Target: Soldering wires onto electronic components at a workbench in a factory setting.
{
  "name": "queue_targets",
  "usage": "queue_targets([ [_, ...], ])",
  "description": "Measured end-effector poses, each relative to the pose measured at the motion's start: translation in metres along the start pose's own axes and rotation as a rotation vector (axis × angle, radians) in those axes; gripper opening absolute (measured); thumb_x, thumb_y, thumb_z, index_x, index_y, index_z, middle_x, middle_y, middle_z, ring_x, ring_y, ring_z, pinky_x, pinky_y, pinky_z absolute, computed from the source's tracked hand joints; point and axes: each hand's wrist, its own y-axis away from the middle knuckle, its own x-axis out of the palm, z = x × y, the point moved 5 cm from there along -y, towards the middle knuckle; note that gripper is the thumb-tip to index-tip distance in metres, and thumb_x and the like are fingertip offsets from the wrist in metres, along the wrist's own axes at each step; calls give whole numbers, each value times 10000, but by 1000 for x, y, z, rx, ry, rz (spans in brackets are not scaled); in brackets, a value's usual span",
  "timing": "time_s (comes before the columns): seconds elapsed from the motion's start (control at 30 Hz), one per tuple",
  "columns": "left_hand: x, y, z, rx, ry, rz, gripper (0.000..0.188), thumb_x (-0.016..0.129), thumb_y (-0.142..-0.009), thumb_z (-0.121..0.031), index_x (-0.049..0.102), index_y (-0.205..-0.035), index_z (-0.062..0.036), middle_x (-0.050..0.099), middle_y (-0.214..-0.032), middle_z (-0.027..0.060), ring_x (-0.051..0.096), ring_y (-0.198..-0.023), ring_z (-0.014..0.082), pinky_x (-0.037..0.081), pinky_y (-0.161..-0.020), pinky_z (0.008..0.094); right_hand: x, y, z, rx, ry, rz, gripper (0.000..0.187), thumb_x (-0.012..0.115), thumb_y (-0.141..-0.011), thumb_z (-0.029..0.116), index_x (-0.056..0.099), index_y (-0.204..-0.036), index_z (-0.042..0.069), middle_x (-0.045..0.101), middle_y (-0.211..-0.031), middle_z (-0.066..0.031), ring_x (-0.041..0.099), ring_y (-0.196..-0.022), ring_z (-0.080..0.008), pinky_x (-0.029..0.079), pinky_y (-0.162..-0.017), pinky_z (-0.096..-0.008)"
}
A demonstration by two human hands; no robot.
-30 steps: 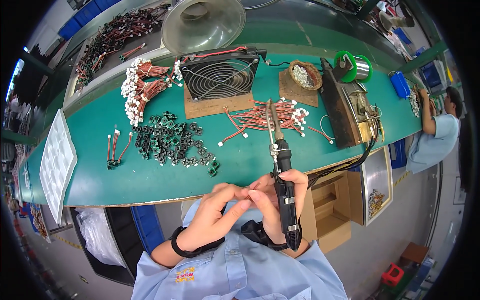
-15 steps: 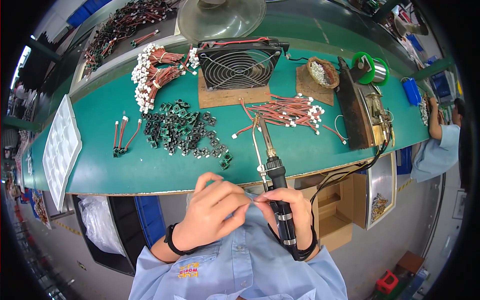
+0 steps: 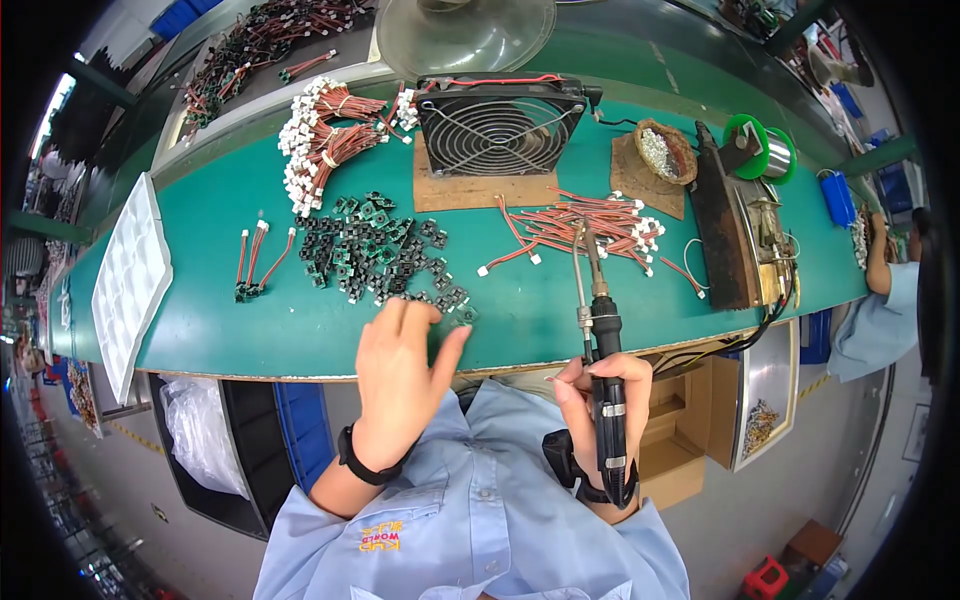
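Note:
My right hand point(image 3: 628, 385) is closed round the black handle of a soldering iron point(image 3: 606, 330). The iron's tip points away from me, in front of the red and black connector wires point(image 3: 600, 228); a thin metal tube runs alongside it. Something tiny and pale shows at the fingertips of this hand, too small to make out. My left hand point(image 3: 395, 370) is open, thumb and fingers apart, at the near edge of a loose pile of small green and black circuit boards point(image 3: 370, 245). Its fingertips partly cover the nearest boards, so contact is unclear.
Several boards with wires point(image 3: 248, 290) lie left of the pile, beside a white moulded tray point(image 3: 130, 290). Behind stand bundled wires point(image 3: 335, 145) and a black fan point(image 3: 500, 135). At right are a round bowl point(image 3: 660, 155), a solder spool point(image 3: 770, 155) and a dark iron stand point(image 3: 728, 230).
My left hand has left my right hand's fingertips and gone forward to the circuit boards, its fingers spreading. My right hand, still holding the soldering iron, has shifted slightly right.

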Motion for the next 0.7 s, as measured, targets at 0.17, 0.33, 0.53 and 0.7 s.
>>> queue_targets([
  [0.17, 3, 3, -18, 249, -20, -40, 141, 669, -744, -57, 583, -852, -29, 564, -783, 105, 532, -688, 285, 400, -650, 364, -2, -1, -5, 80, -58, -67, 381, 610, -786, -82, 371, -1039, 73, 580, -843, -101, 533, -686, -86, 429, -618, -216],
  [0.33, -6, 10, -21, 289, 201, 71, 203, 676, -709, -13, 604, -899, -16, 590, -898, 87, 557, -789, 252, 426, -712, 316, 1, -6, -2, 59, -148, -49, 377, 628, -779, -77, 388, -1038, 54, 591, -832, -103, 539, -674, -88, 440, -612, -219],
  [0.53, -8, 12, -30, 34, 890, 432, 189, 644, -756, 17, 603, -939, -2, 593, -960, 108, 560, -853, 195, 434, -768, 307, 6, -6, 11, -15, -164, 39, 397, 624, -782, -64, 353, -1039, 72, 575, -824, -116, 526, -653, -77, 428, -572, -197],
  [0.7, 0, 19, -24, -195, 1356, 593, 169, 579, -857, -5, 562, -1022, 26, 584, -1010, 104, 572, -951, 171, 457, -827, 310, 12, -3, 18, -6, -230, 64, 428, 646, -759, -69, 345, -1031, 66, 575, -829, -133, 567, -685, -92, 463, -594, -206],
])
